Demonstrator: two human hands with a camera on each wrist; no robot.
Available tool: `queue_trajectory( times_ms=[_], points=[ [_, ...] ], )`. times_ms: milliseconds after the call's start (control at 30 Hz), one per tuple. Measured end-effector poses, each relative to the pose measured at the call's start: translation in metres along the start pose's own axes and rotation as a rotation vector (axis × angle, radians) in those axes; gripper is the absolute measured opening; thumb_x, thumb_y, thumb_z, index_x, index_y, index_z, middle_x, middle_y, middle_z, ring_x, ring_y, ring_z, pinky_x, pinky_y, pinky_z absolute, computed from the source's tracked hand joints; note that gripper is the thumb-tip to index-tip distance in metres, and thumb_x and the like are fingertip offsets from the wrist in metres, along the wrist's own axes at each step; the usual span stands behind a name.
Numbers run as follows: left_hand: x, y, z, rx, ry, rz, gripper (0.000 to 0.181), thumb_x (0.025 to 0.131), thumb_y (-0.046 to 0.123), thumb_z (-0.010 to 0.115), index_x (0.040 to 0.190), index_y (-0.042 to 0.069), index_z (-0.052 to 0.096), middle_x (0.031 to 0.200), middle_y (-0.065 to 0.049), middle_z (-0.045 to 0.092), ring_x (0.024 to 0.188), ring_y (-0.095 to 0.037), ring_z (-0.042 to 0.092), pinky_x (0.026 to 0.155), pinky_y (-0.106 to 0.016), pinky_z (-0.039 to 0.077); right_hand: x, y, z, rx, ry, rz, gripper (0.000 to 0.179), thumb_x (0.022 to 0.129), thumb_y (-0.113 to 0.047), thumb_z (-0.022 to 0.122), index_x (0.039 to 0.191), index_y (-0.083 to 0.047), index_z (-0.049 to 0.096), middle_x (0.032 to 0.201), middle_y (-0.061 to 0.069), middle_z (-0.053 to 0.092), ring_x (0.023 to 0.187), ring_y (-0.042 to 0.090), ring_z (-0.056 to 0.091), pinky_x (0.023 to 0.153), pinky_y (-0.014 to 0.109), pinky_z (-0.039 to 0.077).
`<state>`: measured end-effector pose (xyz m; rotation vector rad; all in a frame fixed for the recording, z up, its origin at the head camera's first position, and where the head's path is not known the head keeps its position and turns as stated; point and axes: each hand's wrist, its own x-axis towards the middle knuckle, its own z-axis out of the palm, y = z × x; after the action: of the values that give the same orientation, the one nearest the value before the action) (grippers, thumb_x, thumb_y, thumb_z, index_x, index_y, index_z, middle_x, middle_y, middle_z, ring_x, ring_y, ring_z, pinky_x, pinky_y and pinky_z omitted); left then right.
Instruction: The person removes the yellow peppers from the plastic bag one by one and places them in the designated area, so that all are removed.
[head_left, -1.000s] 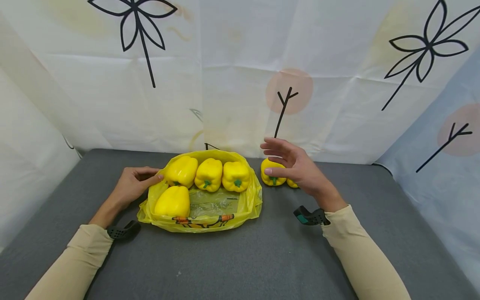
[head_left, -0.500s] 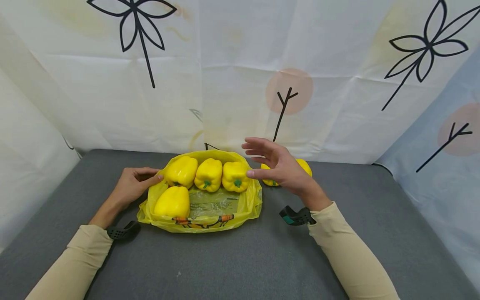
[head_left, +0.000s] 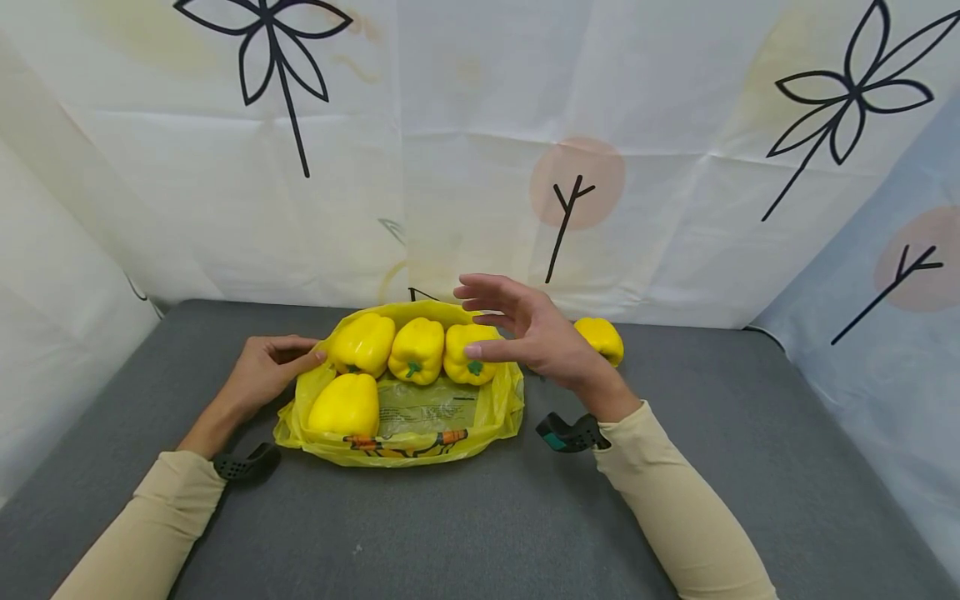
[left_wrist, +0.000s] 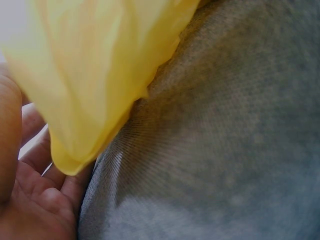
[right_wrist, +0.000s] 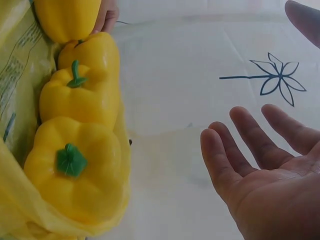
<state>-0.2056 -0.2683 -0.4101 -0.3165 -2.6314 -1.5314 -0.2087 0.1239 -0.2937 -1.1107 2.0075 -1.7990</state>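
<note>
A yellow plastic bag [head_left: 512, 407] lies with its mouth spread wide. In it, three yellow bell peppers [head_left: 417, 352] stand in a row along the back, and another bell pepper [head_left: 347, 407] is at the front left. My left hand [head_left: 261, 377] pinches the bag's left rim between thumb and fingers; in the left wrist view the yellow plastic [left_wrist: 100, 90] covers part of the fingers. Over the bag's right edge, my right hand [head_left: 543, 337] hovers with spread fingers and holds nothing. In the right wrist view its palm [right_wrist: 285, 195] is beside the row of peppers.
A loose bell pepper [head_left: 600, 340] lies on the grey table [head_left: 450, 533] right of the bag, behind my right wrist. A second one there is mostly hidden by the right hand. White patterned cloth [head_left: 465, 183] hangs behind the table's far edge.
My right hand has moved left, from above the loose peppers to over the bag's right edge, uncovering the farther loose pepper. The left hand and the bag have stayed in place.
</note>
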Motion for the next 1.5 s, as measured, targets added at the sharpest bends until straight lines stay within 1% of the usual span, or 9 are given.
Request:
queue_trajectory(
  times_ms=[200, 433, 567, 733, 1000, 1133, 1267, 1367, 1500],
  points=[
    [0.0, -0.001, 0.0, -0.001, -0.003, -0.001, 0.039, 0.1, 0.027, 0.068, 0.124, -0.004, 0.071, 0.113, -0.008, 0.073, 0.094, 0.002, 0.065, 0.078, -0.019, 0.056, 0.005, -0.004, 0.008, 0.006, -0.015, 0.001, 0.073, 0.09, -0.016, 0.079, 0.154, -0.008, 0.043, 0.15, 0.014, 0.047, 0.136, 0.027, 0.045, 0.114, 0.044, 0.037],
    [0.0, 0.0, 0.0, 0.006, -0.003, -0.004, 0.04, 0.101, 0.027, 0.068, 0.125, -0.004, 0.07, 0.119, -0.02, 0.07, 0.095, 0.004, 0.064, 0.079, -0.018, 0.055, 0.011, -0.005, 0.018, 0.022, -0.036, -0.007, 0.073, 0.09, -0.021, 0.08, 0.153, -0.01, 0.045, 0.15, 0.012, 0.047, 0.136, 0.025, 0.047, 0.114, 0.047, 0.037],
    [-0.001, 0.001, 0.0, 0.011, -0.004, -0.009, 0.04, 0.101, 0.028, 0.067, 0.126, -0.004, 0.07, 0.12, -0.024, 0.068, 0.095, 0.004, 0.063, 0.079, -0.018, 0.054, 0.015, -0.005, 0.026, 0.032, -0.058, -0.026, 0.071, 0.09, -0.014, 0.078, 0.153, -0.008, 0.044, 0.149, 0.01, 0.048, 0.135, 0.024, 0.048, 0.113, 0.042, 0.039],
    [-0.001, 0.001, -0.001, 0.01, -0.005, -0.009, 0.039, 0.101, 0.028, 0.067, 0.125, -0.003, 0.07, 0.12, -0.021, 0.069, 0.095, 0.004, 0.063, 0.079, -0.018, 0.054, 0.021, -0.005, 0.037, 0.036, -0.078, -0.02, 0.07, 0.089, -0.002, 0.074, 0.152, -0.006, 0.044, 0.15, 0.012, 0.048, 0.133, 0.023, 0.049, 0.112, 0.041, 0.04],
    [0.0, 0.0, -0.001, 0.001, -0.006, -0.011, 0.039, 0.101, 0.028, 0.068, 0.124, -0.003, 0.071, 0.119, -0.016, 0.071, 0.095, 0.003, 0.064, 0.079, -0.018, 0.055, 0.028, -0.003, 0.051, 0.06, -0.106, -0.006, 0.07, 0.088, 0.001, 0.074, 0.152, -0.006, 0.045, 0.146, 0.005, 0.051, 0.132, 0.023, 0.05, 0.113, 0.05, 0.039],
    [0.0, 0.0, -0.001, 0.004, -0.007, -0.015, 0.04, 0.101, 0.029, 0.068, 0.125, -0.003, 0.07, 0.119, -0.019, 0.07, 0.095, 0.003, 0.064, 0.079, -0.018, 0.055, 0.03, 0.0, 0.057, 0.05, -0.104, 0.013, 0.07, 0.088, 0.001, 0.074, 0.151, -0.006, 0.045, 0.145, 0.004, 0.052, 0.131, 0.02, 0.051, 0.112, 0.046, 0.04],
    [0.0, 0.0, -0.001, 0.008, -0.007, -0.02, 0.041, 0.101, 0.029, 0.068, 0.126, -0.003, 0.07, 0.121, -0.022, 0.069, 0.094, 0.004, 0.064, 0.078, -0.018, 0.055, 0.031, 0.005, 0.062, 0.049, -0.101, 0.041, 0.068, 0.089, 0.0, 0.074, 0.15, -0.004, 0.045, 0.146, 0.008, 0.051, 0.132, 0.026, 0.05, 0.112, 0.042, 0.04],
    [0.0, -0.001, -0.001, 0.001, -0.006, -0.018, 0.04, 0.1, 0.029, 0.068, 0.126, -0.002, 0.07, 0.12, -0.02, 0.069, 0.094, 0.003, 0.064, 0.078, -0.018, 0.055, 0.032, 0.01, 0.066, 0.05, -0.11, 0.058, 0.068, 0.089, -0.001, 0.074, 0.15, -0.004, 0.045, 0.147, 0.012, 0.05, 0.134, 0.034, 0.047, 0.113, 0.046, 0.039],
    [0.001, -0.002, -0.002, -0.007, -0.006, -0.014, 0.039, 0.1, 0.028, 0.069, 0.125, -0.002, 0.071, 0.118, -0.017, 0.071, 0.094, 0.002, 0.065, 0.078, -0.018, 0.055, 0.033, 0.017, 0.072, 0.031, -0.124, 0.097, 0.068, 0.09, -0.004, 0.074, 0.151, -0.004, 0.044, 0.149, 0.016, 0.047, 0.135, 0.037, 0.045, 0.113, 0.051, 0.037]
  ],
)
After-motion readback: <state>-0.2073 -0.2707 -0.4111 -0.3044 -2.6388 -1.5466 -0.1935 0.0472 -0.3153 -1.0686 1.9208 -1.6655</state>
